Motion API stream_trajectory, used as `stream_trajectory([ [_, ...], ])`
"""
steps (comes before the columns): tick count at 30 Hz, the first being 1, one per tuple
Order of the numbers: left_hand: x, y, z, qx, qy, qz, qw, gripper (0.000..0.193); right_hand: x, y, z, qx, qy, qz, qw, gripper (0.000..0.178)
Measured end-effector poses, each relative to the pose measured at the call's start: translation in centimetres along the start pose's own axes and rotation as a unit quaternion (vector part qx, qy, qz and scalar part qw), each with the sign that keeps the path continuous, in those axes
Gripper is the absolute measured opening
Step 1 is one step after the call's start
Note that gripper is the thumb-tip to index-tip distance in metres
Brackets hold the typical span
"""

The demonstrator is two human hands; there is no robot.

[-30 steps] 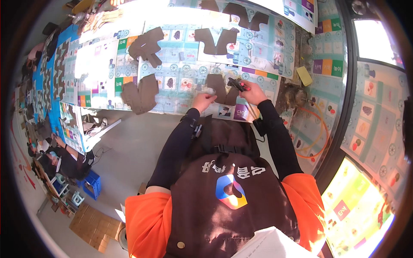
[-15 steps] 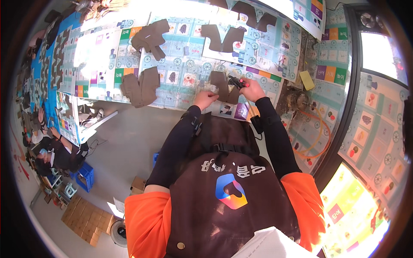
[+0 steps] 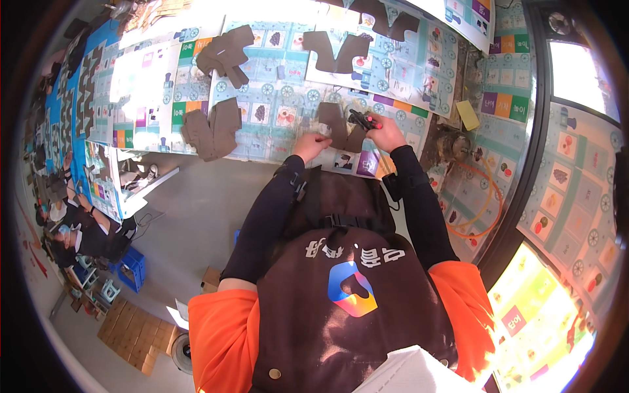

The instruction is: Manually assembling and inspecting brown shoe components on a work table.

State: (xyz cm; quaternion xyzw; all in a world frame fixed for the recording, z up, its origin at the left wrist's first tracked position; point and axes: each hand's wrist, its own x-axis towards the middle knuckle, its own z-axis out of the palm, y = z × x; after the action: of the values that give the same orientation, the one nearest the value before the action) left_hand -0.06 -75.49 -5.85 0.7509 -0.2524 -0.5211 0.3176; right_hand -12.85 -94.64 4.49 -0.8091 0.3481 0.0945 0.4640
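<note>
A dark brown V-shaped piece (image 3: pixel 335 123), like a cut-out shoe upper part, lies on the printed table cover in front of me. My left hand (image 3: pixel 311 145) is at its left edge, thumb and forefinger pinched together; whether the edge is between them is hard to see. In my right hand (image 3: pixel 388 134) is a black hand tool with a red end (image 3: pixel 361 120), held over the piece's right arm. A thin hose hangs below that hand. Further back lies a similar brown piece (image 3: pixel 336 52). Overlapping brown pieces (image 3: pixel 211 131) rest to the left, with another pile (image 3: pixel 226 56) behind them.
More brown pieces (image 3: pixel 393 23) lie at the far side. A yellow pad (image 3: pixel 468 115) and a coiled orange hose (image 3: pixel 499 203) are to the right. Leftward, a co-worker (image 3: pixel 85 229) sits at a blue-topped table, near a blue crate (image 3: pixel 133 270).
The black tool in my right hand has shifted slightly to the right over the brown piece. My left hand keeps its place at the left edge. The whole view has moved a little.
</note>
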Motion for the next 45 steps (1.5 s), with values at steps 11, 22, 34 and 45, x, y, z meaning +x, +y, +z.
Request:
stream_trajectory([
  [11, 0.2, -0.5, 0.2, 0.005, -0.002, -0.006, 1.0, 0.032, -2.2, 0.4, 0.7, 0.025, -0.006, 0.016, 1.0, 0.022],
  [22, 0.0, -0.1, 0.1, -0.009, 0.004, -0.008, 1.0, 0.03, -4.2, 0.8, 1.3, 0.013, -0.03, 0.034, 0.999, 0.028],
  [34, 0.4, -0.9, 0.4, -0.018, 0.01, 0.006, 1.0, 0.03, -5.4, 1.5, 2.3, 0.05, -0.069, 0.076, 0.993, 0.029],
  [45, 0.2, -0.1, 0.2, -0.021, 0.008, 0.002, 1.0, 0.03, -4.8, 2.8, 1.8, 0.053, 0.018, 0.059, 0.997, 0.031],
])
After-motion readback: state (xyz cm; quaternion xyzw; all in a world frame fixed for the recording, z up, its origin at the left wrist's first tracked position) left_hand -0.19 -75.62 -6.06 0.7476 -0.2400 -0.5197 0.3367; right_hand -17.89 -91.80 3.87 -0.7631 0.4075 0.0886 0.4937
